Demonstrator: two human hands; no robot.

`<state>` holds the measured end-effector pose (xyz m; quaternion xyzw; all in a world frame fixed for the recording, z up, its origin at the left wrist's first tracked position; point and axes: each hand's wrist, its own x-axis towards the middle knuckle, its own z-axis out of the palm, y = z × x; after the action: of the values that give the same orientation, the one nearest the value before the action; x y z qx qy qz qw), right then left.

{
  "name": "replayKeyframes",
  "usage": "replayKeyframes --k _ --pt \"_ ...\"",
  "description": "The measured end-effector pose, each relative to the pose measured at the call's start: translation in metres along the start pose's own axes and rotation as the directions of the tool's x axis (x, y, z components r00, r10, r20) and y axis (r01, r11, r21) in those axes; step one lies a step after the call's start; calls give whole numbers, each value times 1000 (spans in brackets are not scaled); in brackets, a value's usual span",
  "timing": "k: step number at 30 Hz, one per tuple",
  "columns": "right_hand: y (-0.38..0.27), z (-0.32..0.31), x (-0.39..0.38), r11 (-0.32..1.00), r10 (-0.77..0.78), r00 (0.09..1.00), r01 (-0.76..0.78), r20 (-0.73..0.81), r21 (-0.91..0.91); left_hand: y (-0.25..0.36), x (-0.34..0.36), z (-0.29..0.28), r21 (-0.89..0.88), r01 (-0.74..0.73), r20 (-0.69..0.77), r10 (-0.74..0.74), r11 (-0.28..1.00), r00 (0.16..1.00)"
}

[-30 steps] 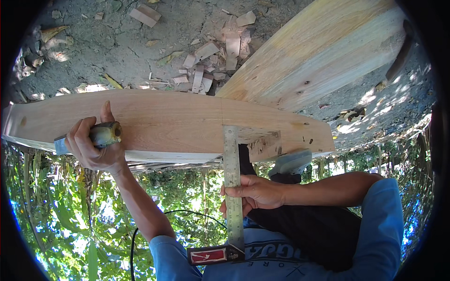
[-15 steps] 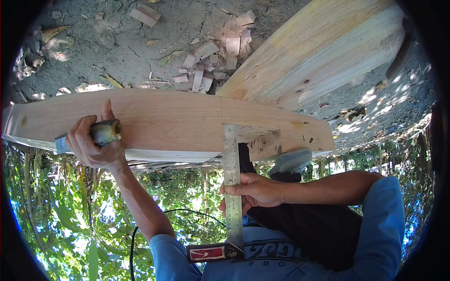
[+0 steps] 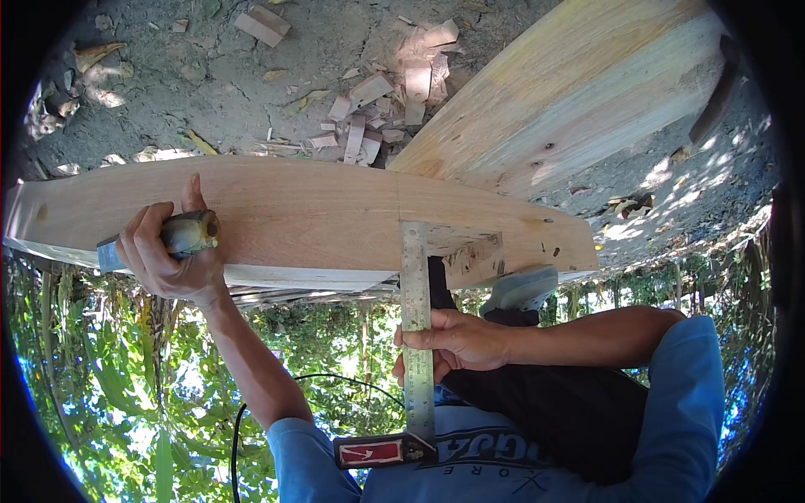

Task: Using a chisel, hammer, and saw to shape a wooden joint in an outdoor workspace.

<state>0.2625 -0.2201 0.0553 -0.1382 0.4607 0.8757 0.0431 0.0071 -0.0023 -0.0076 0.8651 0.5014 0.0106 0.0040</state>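
Observation:
Across the view lies a long wooden plank with a notch cut into its near edge, right of centre. Resting on its left part, my left hand is closed round a chisel, its butt end toward the right and the flat metal blade sticking out at the left; the thumb points away from me. My right hand pinches the metal blade of a try square. The far end of that blade lies at the notch's left side, and the square's dark stock with a red inlay is close to my shirt.
Behind the plank, a second broad board slants toward the upper right. Wood offcuts and chips are scattered on the bare ground. My shoe shows beside the notch. A thin black cable hangs at lower left, before green plants.
Almost nothing differs. Both hands keep their grips and places, and the square stays at the notch; the view has shifted very slightly.

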Motion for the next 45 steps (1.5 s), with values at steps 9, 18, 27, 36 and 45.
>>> replayKeyframes --k 9,18,27,36,45 --pt "0 -1 1 1000 -18 1000 18 11 11 -2 0 1 14 -31 -6 31 999 999" --pt "0 10 -19 994 -104 994 102 -36 -50 -1 -1 -1 -39 11 -60 -13 999 998" --pt "-133 -14 -127 258 -965 113 561 -236 -787 6 1 -9 -42 39 -21 -40 998 999" --pt "-190 -116 -182 67 -973 -149 551 -177 -831 6 4 -2 -46 -37 37 39 998 999" --pt "-203 -119 -218 38 -996 86 81 -31 -996 106 34 -58 -221 92 42 -85 971 995"
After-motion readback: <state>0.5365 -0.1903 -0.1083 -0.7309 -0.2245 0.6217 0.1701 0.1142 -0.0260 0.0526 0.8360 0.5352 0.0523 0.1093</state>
